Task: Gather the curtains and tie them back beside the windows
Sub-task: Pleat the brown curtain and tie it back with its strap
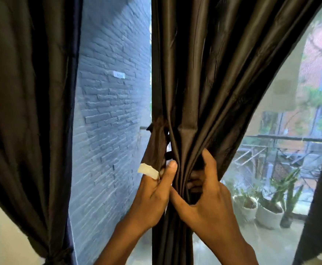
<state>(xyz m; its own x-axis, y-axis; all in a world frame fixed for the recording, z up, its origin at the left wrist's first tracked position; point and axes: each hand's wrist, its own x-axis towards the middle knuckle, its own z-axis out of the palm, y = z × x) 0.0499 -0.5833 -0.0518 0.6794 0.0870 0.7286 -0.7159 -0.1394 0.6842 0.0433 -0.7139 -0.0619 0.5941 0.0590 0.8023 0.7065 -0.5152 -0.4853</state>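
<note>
Tying back the middle curtain (204, 83), by the look of it: bunched into one thick bundle in the middle of the view, between two window panes, and spreading wide up high. Made of dark brown cloth, smooth and a bit shiny, falling in long deep folds. Seems about half done, going by the left curtain (28, 111), already pulled in and tied low down at the near left.

Looking out through the glass to a grey brick wall (110, 111) far on the left, rough and bumpy, and white plant pots (267, 213) far on the right.

Squeezing the bundle with the right hand (212, 199), fingers curled into the folds and thumb up on the front. Pinching a tie strip (154, 146) with the left hand (152, 194), thumb pressed on it, just left of the bundle and touching it. Same brown cloth, thin and flat, ending in a small white patch (148, 170), maybe a sticky tab, hard to tell.

Next, probably: keep the bundle squeezed, wrap the strip all the way round, pull snug, fasten the end. Floppy, slippery cloth, so likely to slide loose without a firm hold.
</note>
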